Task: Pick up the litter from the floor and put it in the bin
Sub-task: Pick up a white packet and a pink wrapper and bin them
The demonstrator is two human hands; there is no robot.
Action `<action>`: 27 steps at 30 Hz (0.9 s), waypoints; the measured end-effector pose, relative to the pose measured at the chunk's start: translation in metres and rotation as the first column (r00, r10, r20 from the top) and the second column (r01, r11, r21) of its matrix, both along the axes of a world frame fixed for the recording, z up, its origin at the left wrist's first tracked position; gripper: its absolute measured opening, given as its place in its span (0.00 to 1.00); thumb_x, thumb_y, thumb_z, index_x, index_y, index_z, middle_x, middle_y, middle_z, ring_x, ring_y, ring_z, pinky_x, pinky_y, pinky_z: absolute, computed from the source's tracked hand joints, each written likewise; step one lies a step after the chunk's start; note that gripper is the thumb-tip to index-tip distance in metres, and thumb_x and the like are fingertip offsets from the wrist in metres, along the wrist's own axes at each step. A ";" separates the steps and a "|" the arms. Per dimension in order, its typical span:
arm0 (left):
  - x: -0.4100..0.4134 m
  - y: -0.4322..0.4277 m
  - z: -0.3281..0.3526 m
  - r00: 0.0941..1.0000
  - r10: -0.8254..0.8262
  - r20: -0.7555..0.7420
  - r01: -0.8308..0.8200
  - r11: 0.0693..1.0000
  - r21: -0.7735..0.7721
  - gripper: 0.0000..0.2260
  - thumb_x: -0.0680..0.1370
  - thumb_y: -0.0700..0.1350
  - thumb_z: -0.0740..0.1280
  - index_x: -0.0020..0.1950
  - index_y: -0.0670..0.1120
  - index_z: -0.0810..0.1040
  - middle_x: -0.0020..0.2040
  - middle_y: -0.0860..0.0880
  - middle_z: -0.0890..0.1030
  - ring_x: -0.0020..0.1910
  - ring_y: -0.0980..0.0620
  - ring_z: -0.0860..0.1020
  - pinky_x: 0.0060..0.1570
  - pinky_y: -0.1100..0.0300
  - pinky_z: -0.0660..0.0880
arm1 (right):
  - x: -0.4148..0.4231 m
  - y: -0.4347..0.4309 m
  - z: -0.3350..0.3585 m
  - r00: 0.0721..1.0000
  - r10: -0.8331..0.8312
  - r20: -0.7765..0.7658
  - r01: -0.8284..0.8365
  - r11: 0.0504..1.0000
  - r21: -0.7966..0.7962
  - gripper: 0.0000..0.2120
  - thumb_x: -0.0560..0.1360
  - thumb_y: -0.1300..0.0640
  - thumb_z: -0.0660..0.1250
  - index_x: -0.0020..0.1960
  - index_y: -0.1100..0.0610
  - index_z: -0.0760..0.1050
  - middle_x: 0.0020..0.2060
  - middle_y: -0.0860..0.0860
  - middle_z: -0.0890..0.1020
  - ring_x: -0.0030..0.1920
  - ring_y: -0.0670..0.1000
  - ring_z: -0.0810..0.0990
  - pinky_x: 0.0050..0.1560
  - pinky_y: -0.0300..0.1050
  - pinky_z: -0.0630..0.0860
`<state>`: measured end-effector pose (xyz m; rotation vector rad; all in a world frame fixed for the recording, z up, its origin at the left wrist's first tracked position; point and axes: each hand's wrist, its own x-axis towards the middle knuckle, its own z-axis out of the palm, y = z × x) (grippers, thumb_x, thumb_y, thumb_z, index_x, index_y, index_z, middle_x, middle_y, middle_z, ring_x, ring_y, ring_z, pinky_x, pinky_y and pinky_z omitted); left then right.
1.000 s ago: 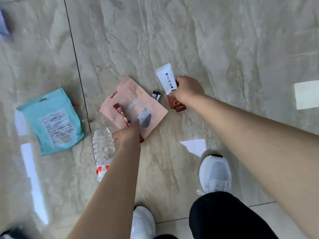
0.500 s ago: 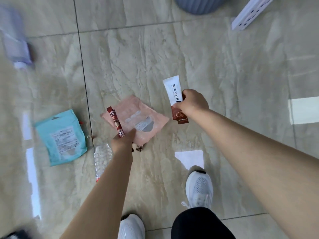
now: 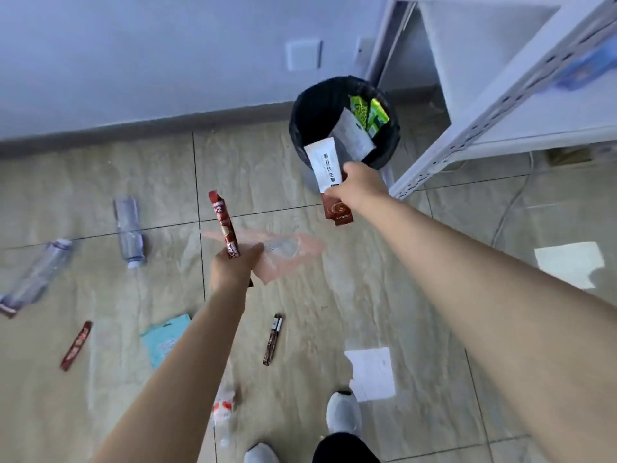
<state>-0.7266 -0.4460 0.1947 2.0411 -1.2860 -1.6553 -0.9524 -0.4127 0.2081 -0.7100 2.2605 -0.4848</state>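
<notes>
My left hand (image 3: 233,267) grips a red stick sachet (image 3: 224,228) together with a pink pouch (image 3: 287,253), both raised off the floor. My right hand (image 3: 359,187) holds a white-and-brown sachet (image 3: 329,175) just in front of the bin's near rim. The bin (image 3: 300,128) has a black liner and stands by the wall; a grey pouch and green packets lie inside it. On the floor remain two plastic bottles (image 3: 128,233) (image 3: 35,277), a red sachet (image 3: 76,345), a dark sachet (image 3: 273,339), a teal pouch (image 3: 165,339) and a crushed bottle (image 3: 224,409).
A white metal shelf (image 3: 484,105) stands right of the bin, its leg touching the floor near my right hand. A cable (image 3: 510,202) trails on the tiles at right. The wall and skirting run along the back. My shoes (image 3: 344,412) are at the bottom.
I have stood up and the view has swung toward the bin. Both hands lifted their litter; the pink pouch left the floor with the red sachet. The right hand moved to the bin.
</notes>
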 end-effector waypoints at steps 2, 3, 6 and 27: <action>-0.029 -0.020 0.026 0.998 -0.063 -0.012 0.062 0.997 -0.037 0.05 0.73 0.44 0.70 0.44 0.43 0.77 0.39 0.46 0.77 0.35 0.47 0.74 0.30 0.60 0.68 | -0.029 -0.019 0.027 0.999 -0.004 -0.048 0.003 1.000 -0.008 0.16 0.70 0.52 0.71 0.55 0.56 0.76 0.54 0.53 0.82 0.50 0.55 0.79 0.37 0.42 0.70; -0.042 -0.028 0.033 0.996 -0.084 -0.035 0.082 0.996 -0.043 0.06 0.73 0.43 0.70 0.47 0.42 0.78 0.41 0.45 0.78 0.37 0.46 0.75 0.30 0.59 0.69 | -0.042 -0.029 0.033 0.998 -0.008 -0.063 0.007 1.000 -0.013 0.16 0.70 0.52 0.71 0.55 0.56 0.76 0.55 0.54 0.82 0.51 0.56 0.80 0.37 0.42 0.71; -0.087 -0.061 0.039 0.987 -0.129 -0.093 0.126 0.991 -0.034 0.10 0.73 0.44 0.70 0.52 0.41 0.78 0.44 0.44 0.79 0.42 0.44 0.77 0.37 0.55 0.73 | -0.085 -0.060 0.039 0.993 -0.010 -0.118 0.009 1.000 -0.013 0.13 0.71 0.54 0.70 0.53 0.56 0.76 0.54 0.54 0.82 0.50 0.57 0.80 0.34 0.41 0.68; -0.274 -0.152 -0.092 0.985 -0.149 -0.084 0.171 0.866 0.471 0.16 0.74 0.53 0.69 0.52 0.42 0.75 0.49 0.44 0.78 0.44 0.48 0.77 0.47 0.55 0.74 | -0.216 -0.147 -0.146 0.971 0.125 -0.203 -0.072 0.965 0.251 0.14 0.74 0.53 0.67 0.58 0.58 0.76 0.57 0.57 0.79 0.60 0.60 0.74 0.49 0.49 0.74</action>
